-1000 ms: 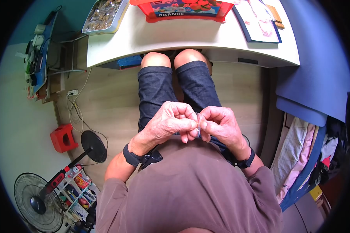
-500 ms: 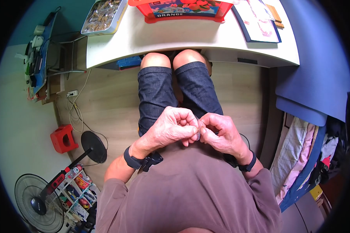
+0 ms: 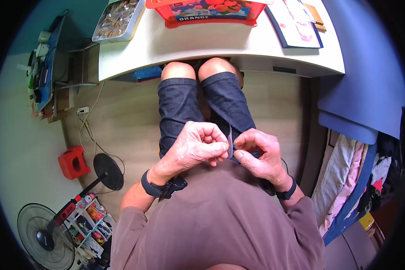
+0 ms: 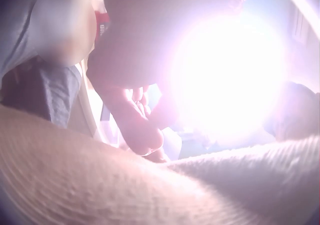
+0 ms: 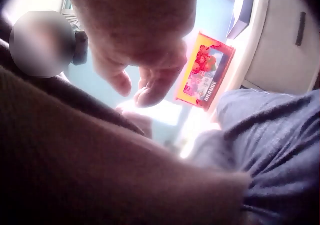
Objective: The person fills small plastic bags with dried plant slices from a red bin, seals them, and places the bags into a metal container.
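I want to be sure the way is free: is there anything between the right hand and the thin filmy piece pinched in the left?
Nothing visible. In the head view only a narrow gap parts the right hand from the filmy piece in the left hand. The red box is well beyond both hands.

Pale wood-look floor [image 3: 274, 108], white desk [image 3: 193, 45]

Both forearms [image 3: 137, 196] are angling inward before the torso [image 3: 220, 211], left hand [image 3: 198, 146] is pinching between thumb [image 3: 215, 148] and forefinger [image 3: 215, 131], right hand [image 3: 262, 155] is hovering just beside, thumb [image 3: 245, 158] and bent forefinger [image 3: 249, 136] standing slightly apart.
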`<state>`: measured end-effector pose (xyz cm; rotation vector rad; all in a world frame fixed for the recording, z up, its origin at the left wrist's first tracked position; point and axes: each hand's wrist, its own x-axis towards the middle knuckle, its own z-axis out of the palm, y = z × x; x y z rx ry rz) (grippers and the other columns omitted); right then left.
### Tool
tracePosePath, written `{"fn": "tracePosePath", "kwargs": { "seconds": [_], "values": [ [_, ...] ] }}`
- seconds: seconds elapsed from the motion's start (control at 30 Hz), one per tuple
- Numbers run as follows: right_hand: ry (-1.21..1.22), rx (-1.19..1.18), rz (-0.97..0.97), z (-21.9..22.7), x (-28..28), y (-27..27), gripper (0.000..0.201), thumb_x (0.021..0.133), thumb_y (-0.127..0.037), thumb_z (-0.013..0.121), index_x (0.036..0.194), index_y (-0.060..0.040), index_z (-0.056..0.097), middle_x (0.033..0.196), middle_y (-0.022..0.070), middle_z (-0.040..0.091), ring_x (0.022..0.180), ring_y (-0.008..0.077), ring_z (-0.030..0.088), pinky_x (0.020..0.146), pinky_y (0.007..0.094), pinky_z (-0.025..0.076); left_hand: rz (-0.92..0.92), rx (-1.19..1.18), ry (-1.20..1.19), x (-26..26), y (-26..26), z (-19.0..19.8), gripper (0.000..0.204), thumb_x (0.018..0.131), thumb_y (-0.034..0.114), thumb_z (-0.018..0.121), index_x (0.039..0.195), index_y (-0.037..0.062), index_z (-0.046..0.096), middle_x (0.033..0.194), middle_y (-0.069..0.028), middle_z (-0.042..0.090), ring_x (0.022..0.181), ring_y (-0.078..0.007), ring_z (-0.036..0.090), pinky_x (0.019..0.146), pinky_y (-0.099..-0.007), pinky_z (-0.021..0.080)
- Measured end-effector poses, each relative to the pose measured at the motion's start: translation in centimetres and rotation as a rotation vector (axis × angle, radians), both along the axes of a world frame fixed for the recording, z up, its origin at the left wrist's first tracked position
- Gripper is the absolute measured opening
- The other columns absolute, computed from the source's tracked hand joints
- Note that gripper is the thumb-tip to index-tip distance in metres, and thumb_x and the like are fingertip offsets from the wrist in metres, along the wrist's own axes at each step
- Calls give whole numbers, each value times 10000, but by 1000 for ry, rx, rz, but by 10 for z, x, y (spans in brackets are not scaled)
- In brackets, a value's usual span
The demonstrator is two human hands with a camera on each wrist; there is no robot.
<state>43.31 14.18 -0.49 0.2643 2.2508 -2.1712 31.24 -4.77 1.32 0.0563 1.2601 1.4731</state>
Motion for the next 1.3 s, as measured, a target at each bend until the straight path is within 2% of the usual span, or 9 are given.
{"fn": "tracePosePath", "kwargs": {
  "seconds": [0.07, 0.33, 0.4, 0.53, 0.97, 1.2, 1.3],
  "values": [
    [138, 90, 45, 1, -2, -2, 150, 802, 8, 758, 932, 29, 687, 789, 61, 658, 622, 97, 643, 545, 234, 500, -12, 1, 9, 0, 1, 2, 82, 913, 49, 700, 903, -29, 674, 781, -95, 717, 650, -97, 679, 553, -224, 564],
    [125, 120, 71, 0, -7, -4, 115, 807, -12, 771, 904, 12, 714, 774, 62, 689, 587, 92, 636, 519, 235, 489, -20, 3, 21, 3, -2, -1, 85, 923, 57, 700, 921, -25, 679, 799, -89, 723, 688, -103, 694, 575, -229, 574],
    [28, 21, 48, -2, -6, -5, 94, 801, -13, 768, 877, 19, 723, 782, 47, 698, 598, 58, 613, 534, 211, 464, -23, 3, 12, 2, -3, -2, 86, 925, 60, 701, 923, -23, 681, 802, -87, 725, 695, -103, 696, 580, -231, 576],
    [1, 9, 40, -3, -7, -4, 76, 810, -11, 761, 870, 17, 725, 763, 42, 696, 594, 54, 612, 528, 205, 461, -51, 4, 49, 1, -3, -1, 87, 930, 70, 700, 916, -15, 683, 806, -78, 726, 709, -96, 694, 579, -228, 569],
    [93, 183, 54, -5, -13, -6, 32, 786, 15, 717, 786, 21, 686, 679, 47, 659, 528, 69, 565, 474, 240, 413, -75, -6, 200, 6, -2, -7, 56, 918, 48, 691, 898, -4, 679, 805, -18, 697, 685, -33, 625, 591, -190, 519],
    [74, 157, 54, -10, -15, -4, 33, 776, 24, 688, 770, 12, 658, 655, 34, 624, 511, 68, 537, 464, 246, 398, -82, -37, 162, 4, 2, -5, 57, 925, 59, 677, 904, 7, 672, 807, -17, 701, 691, -34, 633, 589, -193, 525],
    [32, 146, 59, -8, -15, -4, 37, 782, 27, 676, 763, 9, 650, 658, 23, 621, 520, 54, 529, 466, 240, 393, -38, -67, 94, 2, 6, -2, 104, 899, 92, 684, 858, -3, 671, 756, 3, 664, 650, -20, 580, 570, -198, 493]
  ]
}}
